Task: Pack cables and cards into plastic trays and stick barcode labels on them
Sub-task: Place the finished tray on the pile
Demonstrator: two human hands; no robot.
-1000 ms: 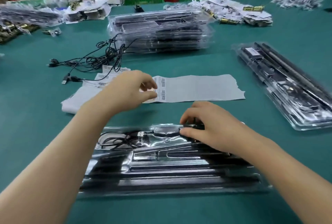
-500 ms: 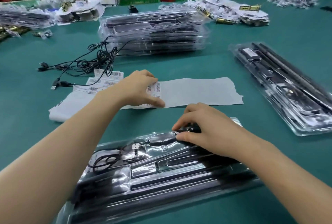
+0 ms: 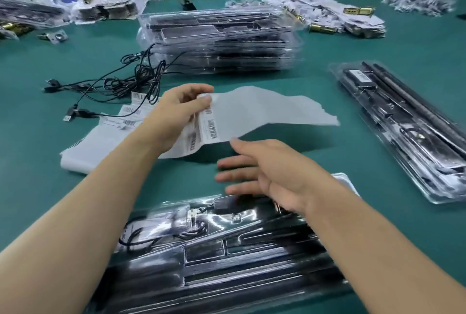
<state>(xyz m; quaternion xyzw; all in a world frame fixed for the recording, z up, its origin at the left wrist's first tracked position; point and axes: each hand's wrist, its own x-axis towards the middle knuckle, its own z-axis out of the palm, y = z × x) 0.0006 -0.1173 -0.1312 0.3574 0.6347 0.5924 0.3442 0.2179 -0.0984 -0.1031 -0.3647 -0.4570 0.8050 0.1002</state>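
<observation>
Blurring hides what fills the near tray (image 3: 346,180); left hand (image 3: 174,117) pinches the raised label sheet (image 3: 264,112), right hand (image 3: 273,175) hovers, fingers spread.

Tray stack (image 3: 219,41) behind label sheet (image 3: 264,112), cables (image 3: 131,81) left.

Single head-worn view, angled forward and down, close over green table (image 3: 353,56)

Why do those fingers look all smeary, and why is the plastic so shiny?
Head view: the right hand is smeared by motion blur, fingers worst; the nearest clear tray throws back white glare streaks; the label sheet pinched by the left hand casts a dark shadow on the table.
</observation>
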